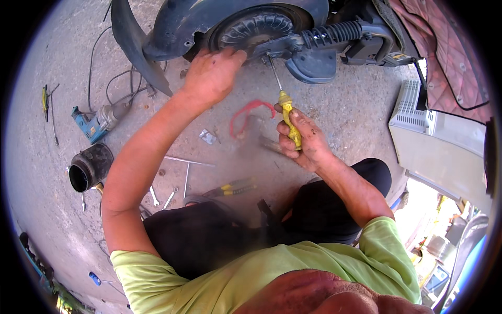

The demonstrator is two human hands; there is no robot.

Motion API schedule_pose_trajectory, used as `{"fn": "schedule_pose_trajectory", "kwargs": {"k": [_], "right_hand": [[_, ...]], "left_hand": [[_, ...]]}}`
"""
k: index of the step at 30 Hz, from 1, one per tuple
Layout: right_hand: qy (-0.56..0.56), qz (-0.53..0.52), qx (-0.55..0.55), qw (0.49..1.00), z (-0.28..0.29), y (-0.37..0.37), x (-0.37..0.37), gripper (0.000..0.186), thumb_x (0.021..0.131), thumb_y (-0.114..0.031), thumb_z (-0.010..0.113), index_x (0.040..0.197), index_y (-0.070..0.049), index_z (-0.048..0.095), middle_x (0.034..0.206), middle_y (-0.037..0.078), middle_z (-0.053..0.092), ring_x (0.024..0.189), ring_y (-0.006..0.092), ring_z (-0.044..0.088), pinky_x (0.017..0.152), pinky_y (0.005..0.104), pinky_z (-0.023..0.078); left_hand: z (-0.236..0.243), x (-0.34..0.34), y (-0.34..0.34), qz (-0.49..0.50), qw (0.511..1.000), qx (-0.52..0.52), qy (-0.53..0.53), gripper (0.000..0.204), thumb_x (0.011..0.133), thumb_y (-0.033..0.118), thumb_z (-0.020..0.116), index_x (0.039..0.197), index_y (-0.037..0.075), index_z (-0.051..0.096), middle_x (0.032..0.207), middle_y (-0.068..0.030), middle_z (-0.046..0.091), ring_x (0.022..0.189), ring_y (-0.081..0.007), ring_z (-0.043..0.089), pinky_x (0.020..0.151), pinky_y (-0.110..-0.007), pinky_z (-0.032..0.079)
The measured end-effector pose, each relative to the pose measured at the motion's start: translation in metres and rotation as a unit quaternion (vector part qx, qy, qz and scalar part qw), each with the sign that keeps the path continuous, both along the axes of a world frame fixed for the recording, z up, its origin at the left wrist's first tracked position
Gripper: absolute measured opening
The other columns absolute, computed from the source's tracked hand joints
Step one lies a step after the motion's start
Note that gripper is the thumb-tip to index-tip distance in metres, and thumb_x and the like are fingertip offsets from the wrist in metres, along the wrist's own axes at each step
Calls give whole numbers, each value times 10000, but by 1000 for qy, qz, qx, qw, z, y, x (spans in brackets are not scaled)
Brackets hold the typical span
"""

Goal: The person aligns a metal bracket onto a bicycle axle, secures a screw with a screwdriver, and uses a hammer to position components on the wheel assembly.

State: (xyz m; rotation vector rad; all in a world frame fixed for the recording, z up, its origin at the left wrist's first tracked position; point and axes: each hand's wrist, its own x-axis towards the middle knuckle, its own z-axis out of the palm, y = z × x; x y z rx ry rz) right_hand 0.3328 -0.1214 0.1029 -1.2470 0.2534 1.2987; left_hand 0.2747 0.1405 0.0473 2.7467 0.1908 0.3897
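Observation:
My right hand (308, 137) is closed round the yellow handle of a screwdriver (286, 107). Its metal shaft slants up, and the tip meets the dark swing arm (277, 47) beside the wheel. My left hand (213, 73) is curled against the lower edge of the scooter wheel (256, 29), near the end of that swing arm. Its fingertips are hidden behind the hand, so what they grip cannot be made out. A black coil-spring shock absorber (332, 34) lies just right of the screwdriver tip. Below it hangs a dark rounded plate (314, 67).
A dark fender (137, 44) juts out at the upper left. On the concrete floor lie a blue power tool (93, 125), a black cylinder (90, 167), a T-handle wrench (188, 163), spanners (170, 199), yellow-handled pliers (232, 187) and a red strap (241, 116). A white cabinet (439, 136) stands right.

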Motion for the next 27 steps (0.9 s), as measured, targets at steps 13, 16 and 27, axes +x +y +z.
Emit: {"fn": "schedule_pose_trajectory", "kwargs": {"k": [13,16,27], "right_hand": [[40,-10,4,999,-9,1,13,411,1039,-414,556,1318,-113,533,881,-16,502,629,78,432,501,219,328],[0,-15,-42,999,-18,1,12,371,1005,-417,613,1210,-114,552,904,-4,526,621,83,456,485,224,339],[-15,1,-10,1000,-28,-5,13,317,1015,-369,611,1189,-106,577,907,-9,548,647,106,508,508,256,388]], "left_hand": [[-7,-2,3,-21,997,68,-40,302,831,25,548,1100,123,646,1010,-118,661,930,-348,666,887,-466,472],[-9,-3,-1,-9,995,94,-34,312,826,32,559,1105,138,649,1017,-108,665,920,-325,671,874,-454,473],[-11,-2,1,-30,996,48,-67,236,846,43,580,1073,72,637,977,-127,663,888,-350,666,834,-452,495]]}}
